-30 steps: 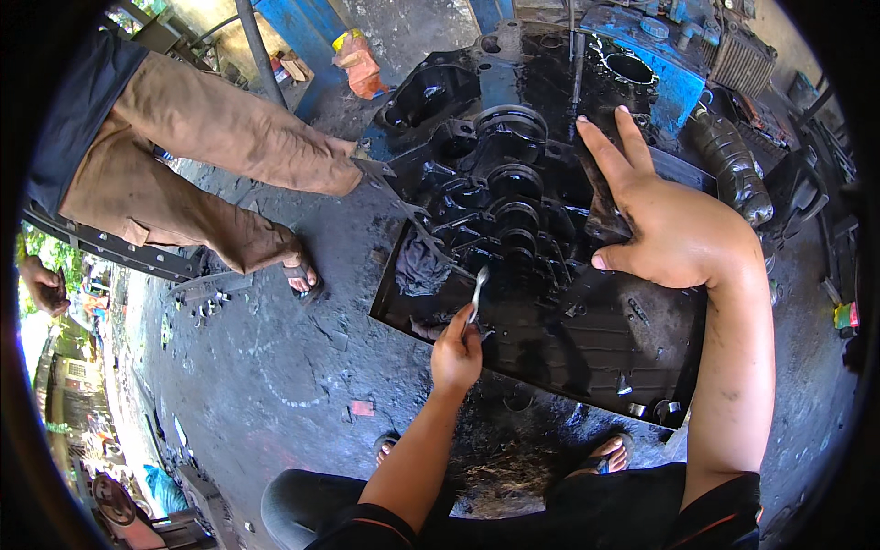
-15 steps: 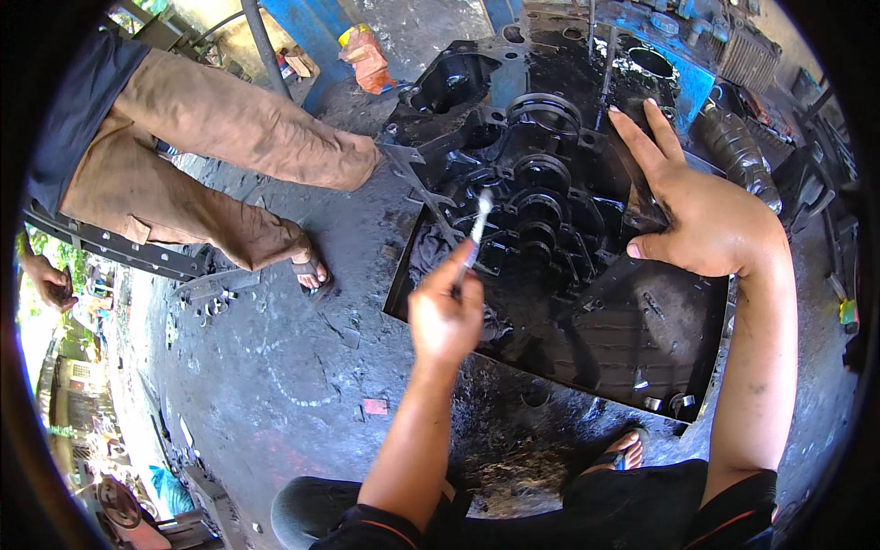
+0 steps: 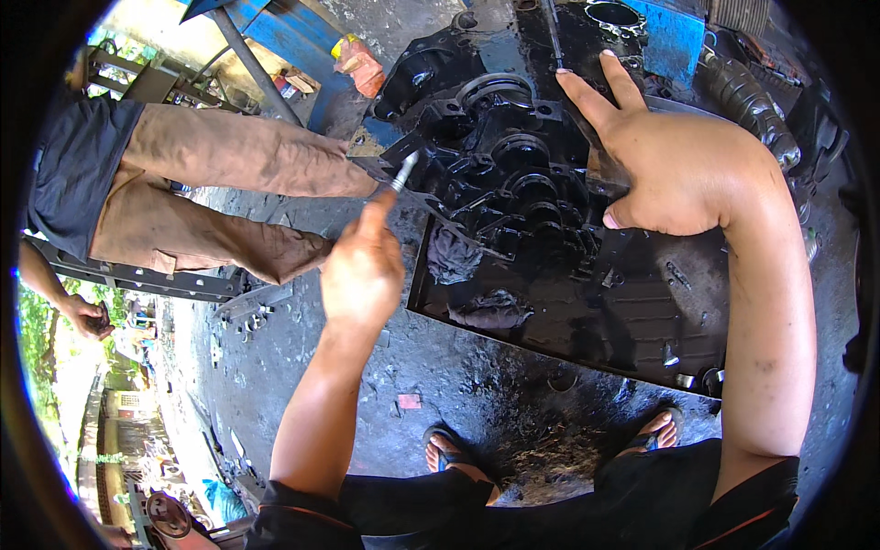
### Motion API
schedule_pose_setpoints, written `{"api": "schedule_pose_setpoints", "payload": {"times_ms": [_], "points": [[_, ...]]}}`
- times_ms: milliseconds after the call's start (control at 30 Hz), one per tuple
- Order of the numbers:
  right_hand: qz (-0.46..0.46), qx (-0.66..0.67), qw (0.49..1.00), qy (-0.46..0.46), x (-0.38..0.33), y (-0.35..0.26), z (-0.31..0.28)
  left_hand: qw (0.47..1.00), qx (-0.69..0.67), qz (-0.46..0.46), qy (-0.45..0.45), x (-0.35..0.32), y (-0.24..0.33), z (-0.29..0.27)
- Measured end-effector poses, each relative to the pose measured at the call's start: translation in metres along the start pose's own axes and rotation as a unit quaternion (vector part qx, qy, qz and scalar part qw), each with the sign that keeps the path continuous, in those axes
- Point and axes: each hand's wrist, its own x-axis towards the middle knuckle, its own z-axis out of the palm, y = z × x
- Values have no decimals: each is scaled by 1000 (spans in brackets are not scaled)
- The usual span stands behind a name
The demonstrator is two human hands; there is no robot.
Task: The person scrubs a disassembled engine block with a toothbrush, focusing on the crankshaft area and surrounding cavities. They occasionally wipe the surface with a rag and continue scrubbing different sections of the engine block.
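My left hand (image 3: 362, 270) is closed round a slim tool (image 3: 404, 170) with a pale, whitish end; its exact kind is unclear. The tool points up and away, over the near left edge of a black, oily engine block (image 3: 500, 53). Down the middle of the block runs a row of dark, rounded crankshaft parts (image 3: 530, 181). With fingers spread, my right hand (image 3: 674, 170) rests on the block's right side and grips nothing. Its thumb lies low, near a brownish patch of the block's edge.
Under the block's near side is a dark metal tray (image 3: 632, 325), holding dark rags (image 3: 454, 255) and small metal pieces (image 3: 685, 379). At left stands another person in brown trousers (image 3: 229, 151), their hand (image 3: 89, 318) hanging. A ribbed silver part (image 3: 747, 96) lies far right.
My left hand has moved left with the tool, from over the crankshaft area to the block's left edge. My right hand stays spread on the block. The view has shifted somewhat.
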Motion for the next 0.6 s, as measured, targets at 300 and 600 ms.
{"api": "schedule_pose_setpoints", "payload": {"times_ms": [300,600], "points": [[-9,33,999,9,0,6,2,999,1,-38,-30,-1,-4,20],[-10,45,999,18,3,9,6,998,5,-57,-40,-6,-4,-11]]}}
